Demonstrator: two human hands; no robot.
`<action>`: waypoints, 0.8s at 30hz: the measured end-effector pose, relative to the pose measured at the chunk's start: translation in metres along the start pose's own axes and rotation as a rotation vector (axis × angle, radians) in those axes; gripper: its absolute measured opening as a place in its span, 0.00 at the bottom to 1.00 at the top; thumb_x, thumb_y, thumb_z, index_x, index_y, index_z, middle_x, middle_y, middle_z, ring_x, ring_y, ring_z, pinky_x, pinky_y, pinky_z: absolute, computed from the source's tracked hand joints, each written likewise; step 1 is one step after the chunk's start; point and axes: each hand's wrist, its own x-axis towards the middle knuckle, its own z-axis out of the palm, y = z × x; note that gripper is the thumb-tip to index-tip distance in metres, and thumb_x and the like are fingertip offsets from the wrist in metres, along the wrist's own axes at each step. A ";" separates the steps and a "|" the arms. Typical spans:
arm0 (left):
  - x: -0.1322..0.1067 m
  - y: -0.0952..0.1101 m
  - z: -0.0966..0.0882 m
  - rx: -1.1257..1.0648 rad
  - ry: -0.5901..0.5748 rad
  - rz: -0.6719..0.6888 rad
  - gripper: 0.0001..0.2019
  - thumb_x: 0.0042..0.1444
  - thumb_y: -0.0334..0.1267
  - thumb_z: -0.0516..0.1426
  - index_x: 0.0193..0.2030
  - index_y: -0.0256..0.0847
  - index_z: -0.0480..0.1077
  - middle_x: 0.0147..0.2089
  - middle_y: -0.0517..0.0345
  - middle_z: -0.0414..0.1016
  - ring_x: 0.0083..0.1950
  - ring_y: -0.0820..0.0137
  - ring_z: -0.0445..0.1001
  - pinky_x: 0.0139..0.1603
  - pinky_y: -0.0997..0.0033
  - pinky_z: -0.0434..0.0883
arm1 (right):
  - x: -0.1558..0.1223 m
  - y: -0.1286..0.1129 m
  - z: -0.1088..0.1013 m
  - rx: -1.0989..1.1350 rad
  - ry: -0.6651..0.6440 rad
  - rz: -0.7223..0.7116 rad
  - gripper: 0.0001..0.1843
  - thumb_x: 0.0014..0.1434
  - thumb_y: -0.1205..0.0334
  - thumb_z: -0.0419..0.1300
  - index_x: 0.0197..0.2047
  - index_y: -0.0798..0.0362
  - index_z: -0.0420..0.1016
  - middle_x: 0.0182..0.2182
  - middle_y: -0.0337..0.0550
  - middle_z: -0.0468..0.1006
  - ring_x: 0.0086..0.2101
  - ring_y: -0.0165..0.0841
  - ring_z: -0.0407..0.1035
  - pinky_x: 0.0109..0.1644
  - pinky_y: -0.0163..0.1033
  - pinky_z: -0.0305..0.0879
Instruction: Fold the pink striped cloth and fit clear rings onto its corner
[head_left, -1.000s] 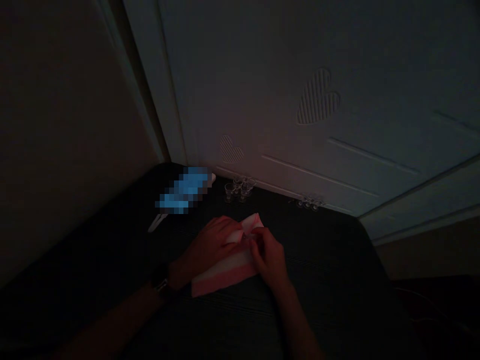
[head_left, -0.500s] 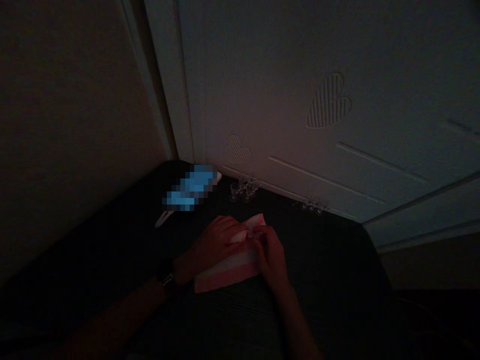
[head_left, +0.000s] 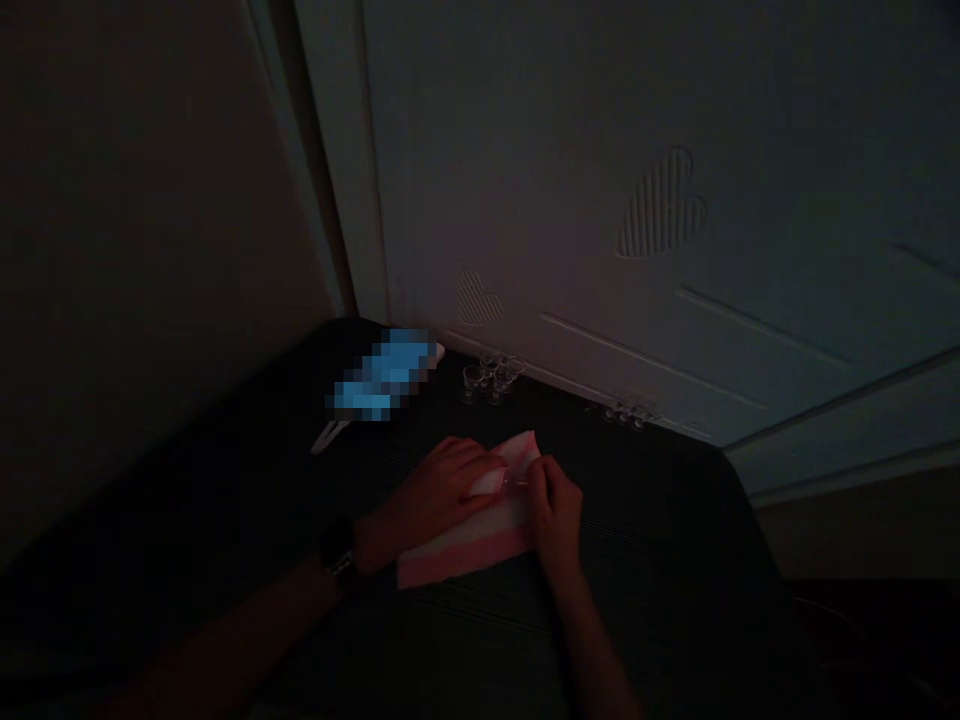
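A pink-and-white cloth (head_left: 469, 540) lies on the dark table, partly folded up at its far side. My left hand (head_left: 450, 480), with a dark watch on the wrist, is closed on a fold of this cloth. At the cloth's right side my right hand (head_left: 556, 505) is closed, its fingers pinched at a small clear glass piece (head_left: 517, 483) between the two hands. Only a glint of that piece shows; its shape is mostly hidden by the fingers and the dim light.
Several small stemmed glasses (head_left: 491, 378) stand near the wall behind the hands. More small glassware (head_left: 630, 414) sits farther right. A lit, blurred-out screen on a white stand (head_left: 328, 436) is at the back left. A pale panel with embossed hearts (head_left: 660, 205) rises behind the table (head_left: 660, 560).
My right hand has shifted slightly right and turned, its fingers curled tighter. The left hand and the cloth have moved a little to the right in view.
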 end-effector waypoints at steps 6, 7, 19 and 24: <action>-0.001 0.000 0.001 -0.012 -0.006 0.014 0.13 0.56 0.39 0.54 0.48 0.44 0.65 0.46 0.56 0.70 0.50 0.66 0.65 0.52 0.63 0.60 | -0.001 0.004 0.000 -0.044 -0.004 0.011 0.18 0.63 0.59 0.41 0.23 0.53 0.59 0.18 0.33 0.60 0.20 0.26 0.57 0.25 0.32 0.47; -0.001 0.000 0.000 -0.015 -0.011 0.013 0.13 0.56 0.39 0.53 0.48 0.44 0.65 0.46 0.57 0.70 0.50 0.66 0.65 0.52 0.63 0.60 | -0.001 0.004 0.001 -0.051 -0.002 0.004 0.19 0.63 0.59 0.40 0.23 0.53 0.59 0.17 0.33 0.60 0.20 0.26 0.57 0.25 0.33 0.46; -0.001 0.004 -0.002 -0.016 0.024 0.036 0.16 0.57 0.42 0.53 0.51 0.42 0.63 0.45 0.55 0.70 0.48 0.66 0.65 0.51 0.63 0.61 | 0.001 0.007 0.000 0.048 0.023 0.081 0.19 0.62 0.59 0.40 0.21 0.53 0.58 0.17 0.33 0.59 0.20 0.26 0.56 0.25 0.33 0.47; -0.001 0.002 -0.002 -0.006 0.014 0.045 0.16 0.55 0.42 0.54 0.50 0.42 0.64 0.47 0.55 0.70 0.49 0.65 0.64 0.52 0.62 0.60 | 0.002 0.005 -0.003 0.180 0.053 0.127 0.18 0.60 0.58 0.44 0.21 0.54 0.60 0.17 0.32 0.58 0.21 0.26 0.54 0.25 0.31 0.48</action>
